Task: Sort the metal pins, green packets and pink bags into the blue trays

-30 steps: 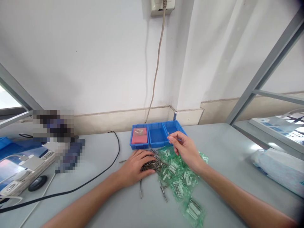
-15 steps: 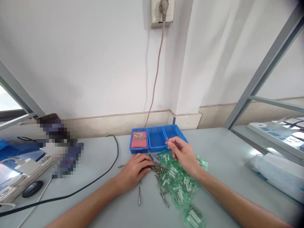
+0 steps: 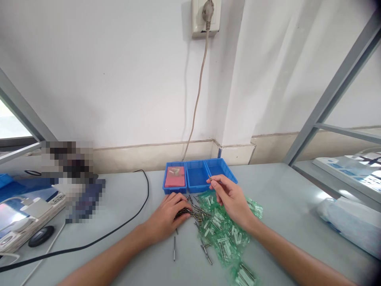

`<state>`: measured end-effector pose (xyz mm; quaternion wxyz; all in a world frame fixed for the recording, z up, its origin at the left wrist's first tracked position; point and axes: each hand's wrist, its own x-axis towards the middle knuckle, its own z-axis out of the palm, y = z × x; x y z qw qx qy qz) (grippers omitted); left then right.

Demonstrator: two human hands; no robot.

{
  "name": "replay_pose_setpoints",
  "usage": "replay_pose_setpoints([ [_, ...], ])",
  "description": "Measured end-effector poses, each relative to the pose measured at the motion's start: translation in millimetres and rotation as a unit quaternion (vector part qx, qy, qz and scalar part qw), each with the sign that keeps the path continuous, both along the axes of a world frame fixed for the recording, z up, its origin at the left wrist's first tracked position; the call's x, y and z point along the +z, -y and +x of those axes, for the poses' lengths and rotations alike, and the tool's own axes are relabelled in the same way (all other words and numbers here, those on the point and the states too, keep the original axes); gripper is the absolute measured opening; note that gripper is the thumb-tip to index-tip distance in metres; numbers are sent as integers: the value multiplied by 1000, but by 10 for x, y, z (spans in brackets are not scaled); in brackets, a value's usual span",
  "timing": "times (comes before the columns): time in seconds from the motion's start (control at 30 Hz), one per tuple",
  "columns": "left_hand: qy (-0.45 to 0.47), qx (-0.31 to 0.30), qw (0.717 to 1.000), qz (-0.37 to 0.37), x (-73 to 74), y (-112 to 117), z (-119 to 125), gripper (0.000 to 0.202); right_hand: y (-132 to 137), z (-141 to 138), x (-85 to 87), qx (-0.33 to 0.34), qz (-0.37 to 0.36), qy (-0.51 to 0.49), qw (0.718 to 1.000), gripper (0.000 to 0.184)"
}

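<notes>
My right hand is raised over a spread of green plastic packets and pinches a thin metal pin between thumb and fingertips, near the right-hand blue tray. My left hand rests on the grey table with fingers curled over a heap of small dark metal pins. A few loose pins lie just in front of it. Three small blue trays stand in a row behind the hands; the left tray holds a red card.
A black cable curves across the table on the left. A white power strip and a black mouse sit at far left. A bagged white-blue bundle lies at right. A grey cord hangs from the wall socket.
The view has tilted up a little, showing more of the wall socket. My left hand has drawn slightly back over the pin heap; my right hand keeps the pin pinched.
</notes>
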<state>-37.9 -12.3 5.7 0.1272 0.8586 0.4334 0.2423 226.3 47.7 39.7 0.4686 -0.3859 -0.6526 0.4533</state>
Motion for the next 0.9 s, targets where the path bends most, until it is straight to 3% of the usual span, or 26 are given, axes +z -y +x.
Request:
replay_pose_setpoints([
  [0.2, -2, 4, 1000, -9, 23, 3, 3, 10, -6, 7, -73, -4, 13, -2, 1000, 31],
  [0.53, -1, 4, 1000, -15, 39, 20, -3, 10, -28, 23, 2, -43, 119, 51, 991, 19],
  [0.7, 2, 5, 1000, -25, 65, 24, 2, 8, -36, 17, -5, -34, 90, 35, 995, 19],
  [0.9, 4, 4, 1000, -26, 65, 13, 2, 7, -38, -2, 39, 14, -4, -15, 1000, 34],
])
